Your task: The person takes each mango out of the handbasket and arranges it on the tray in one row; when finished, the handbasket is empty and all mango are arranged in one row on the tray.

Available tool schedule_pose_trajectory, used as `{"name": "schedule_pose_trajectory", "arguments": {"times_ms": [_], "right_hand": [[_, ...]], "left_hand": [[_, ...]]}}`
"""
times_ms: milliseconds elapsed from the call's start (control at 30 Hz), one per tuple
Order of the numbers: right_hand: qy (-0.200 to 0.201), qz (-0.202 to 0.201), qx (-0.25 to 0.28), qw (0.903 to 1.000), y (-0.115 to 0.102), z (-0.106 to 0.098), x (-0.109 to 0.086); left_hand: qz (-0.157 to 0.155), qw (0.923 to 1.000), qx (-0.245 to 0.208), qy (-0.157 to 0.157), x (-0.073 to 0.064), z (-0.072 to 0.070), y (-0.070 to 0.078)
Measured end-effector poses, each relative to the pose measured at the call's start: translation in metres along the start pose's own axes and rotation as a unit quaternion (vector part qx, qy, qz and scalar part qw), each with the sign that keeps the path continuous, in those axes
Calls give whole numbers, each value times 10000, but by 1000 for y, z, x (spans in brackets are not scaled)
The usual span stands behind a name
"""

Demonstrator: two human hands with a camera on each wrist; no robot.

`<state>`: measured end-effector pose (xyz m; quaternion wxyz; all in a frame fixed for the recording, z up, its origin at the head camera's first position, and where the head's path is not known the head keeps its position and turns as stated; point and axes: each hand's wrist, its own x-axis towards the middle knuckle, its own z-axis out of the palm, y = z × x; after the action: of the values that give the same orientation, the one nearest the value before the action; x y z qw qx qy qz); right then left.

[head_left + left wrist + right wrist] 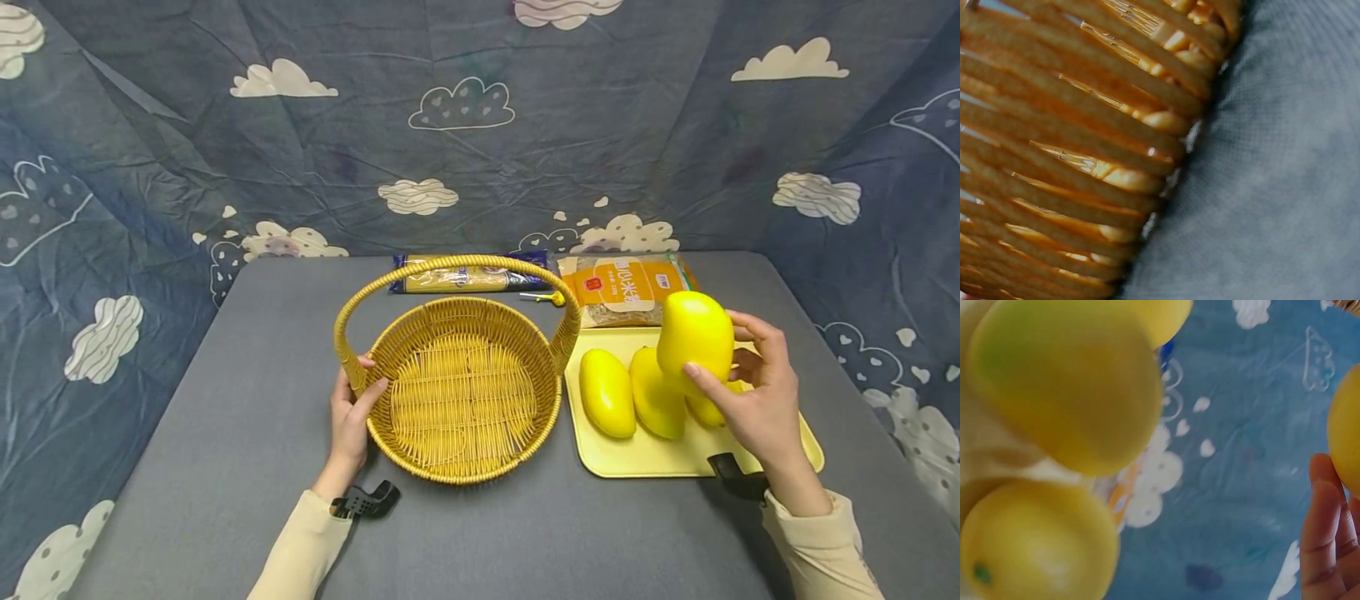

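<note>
A round woven basket [465,392] with a tall arched handle stands in the middle of the table, nothing inside it. My left hand [351,421] grips its left rim by the foot of the handle, thumb over the edge. The basket's wicker wall [1072,150] fills much of the left wrist view. Above a yellow tray [630,462], my right hand [761,396] holds a yellow mango [696,337] between thumb and fingers. On the tray lie more mangoes [607,393], one partly hidden behind the held one. Two of them show large in the right wrist view, one nearer mango [1066,387] uppermost.
Behind the basket lies a blue and yellow packet [457,279], with a small yellow-handled tool [553,297] near its right end. An orange and clear food bag [630,287] sits behind the tray. Cloud-printed cloth [465,158] walls the back and sides of the grey table [225,433].
</note>
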<state>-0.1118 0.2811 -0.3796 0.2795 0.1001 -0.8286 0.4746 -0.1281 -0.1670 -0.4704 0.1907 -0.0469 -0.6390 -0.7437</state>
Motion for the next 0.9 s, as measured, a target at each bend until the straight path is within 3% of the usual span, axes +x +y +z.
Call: {"name": "schedule_pose_trajectory", "arguments": {"times_ms": [200, 500, 633, 900], "right_hand": [[303, 621, -597, 9958, 21, -16, -1], [491, 1628, -1181, 9783, 49, -40, 1], [402, 1936, -1393, 9703, 59, -50, 2], [-228, 2293, -1816, 9560, 71, -64, 0]], "left_hand": [[-43, 10000, -43, 8, 1, 0, -1], [-84, 9999, -61, 13, 1, 1, -1], [-97, 9999, -39, 3, 0, 1, -1], [-138, 9999, 37, 26, 0, 0, -1]]}}
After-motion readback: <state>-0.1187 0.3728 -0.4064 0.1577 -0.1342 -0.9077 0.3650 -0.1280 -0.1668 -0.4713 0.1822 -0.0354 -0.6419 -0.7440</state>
